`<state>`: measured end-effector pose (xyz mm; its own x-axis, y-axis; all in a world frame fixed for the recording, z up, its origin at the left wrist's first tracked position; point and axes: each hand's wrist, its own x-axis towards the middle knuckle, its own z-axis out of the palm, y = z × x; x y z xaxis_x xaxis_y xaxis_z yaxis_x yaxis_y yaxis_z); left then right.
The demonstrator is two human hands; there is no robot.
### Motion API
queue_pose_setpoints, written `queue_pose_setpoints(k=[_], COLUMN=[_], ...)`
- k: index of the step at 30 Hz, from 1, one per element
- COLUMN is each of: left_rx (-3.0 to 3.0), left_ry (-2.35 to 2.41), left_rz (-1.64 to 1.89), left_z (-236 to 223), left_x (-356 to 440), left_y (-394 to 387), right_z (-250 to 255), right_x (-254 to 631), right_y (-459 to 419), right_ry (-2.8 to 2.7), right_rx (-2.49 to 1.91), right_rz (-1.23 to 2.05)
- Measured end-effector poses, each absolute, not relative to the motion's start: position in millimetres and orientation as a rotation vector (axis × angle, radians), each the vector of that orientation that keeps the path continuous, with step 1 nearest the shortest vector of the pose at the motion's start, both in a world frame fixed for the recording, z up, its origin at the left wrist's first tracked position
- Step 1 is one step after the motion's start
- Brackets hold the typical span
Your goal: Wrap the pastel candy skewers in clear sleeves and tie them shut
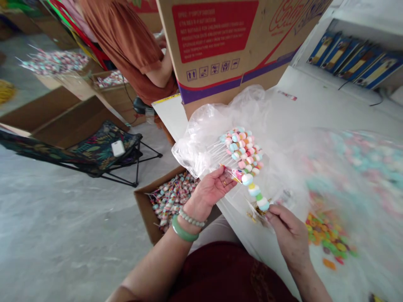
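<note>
Between my two hands stretches a skewer of pastel marshmallows and gummies (pixel 253 191), which seems to be inside a clear wrapper. My left hand (pixel 210 188) pinches its upper end, near a pink printed part; a ring and green bracelets show on that hand and wrist. The lower end is pinched by the thumb and fingers of my right hand (pixel 288 233). Just beyond lies a heap of similar marshmallow skewers (pixel 244 151) with white sticks pointing left, on a clear plastic sheet (pixel 201 126). Small gold strips, perhaps twist ties (pixel 260 211), lie under the held skewer.
Loose colourful gummies (pixel 330 237) and blurred bagged marshmallows (pixel 371 161) cover the table's right side. A large printed carton (pixel 214 50) stands at the back. Below left sits an open box of skewers (pixel 145 209). A folding chair (pixel 94 144) and another person (pixel 126 37) are farther left.
</note>
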<state>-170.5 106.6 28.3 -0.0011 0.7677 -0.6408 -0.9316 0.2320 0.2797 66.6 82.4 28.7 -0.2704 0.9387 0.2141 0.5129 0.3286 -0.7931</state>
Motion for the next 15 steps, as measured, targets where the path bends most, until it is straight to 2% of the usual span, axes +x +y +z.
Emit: queue_pose_setpoints(k=[5,7,10,15], left_rx=[0.092,0.23,0.282,0.232], left_ry=[0.918,0.961,0.967,0.975], left_rz=[1.447,1.472,1.459,1.482], left_z=[31,31,32,26], left_x=[-171,-170,-168,-179], left_y=[104,104,102,92], right_z=[25,23,23,23], right_x=[75,76,71,49], right_y=[80,78,76,75], right_ry=[-2.193,-2.179,-2.036,-1.403], right_rx=[-1.118,-1.099,-1.232,-1.439], right_rz=[0.264,0.256,0.599,1.467])
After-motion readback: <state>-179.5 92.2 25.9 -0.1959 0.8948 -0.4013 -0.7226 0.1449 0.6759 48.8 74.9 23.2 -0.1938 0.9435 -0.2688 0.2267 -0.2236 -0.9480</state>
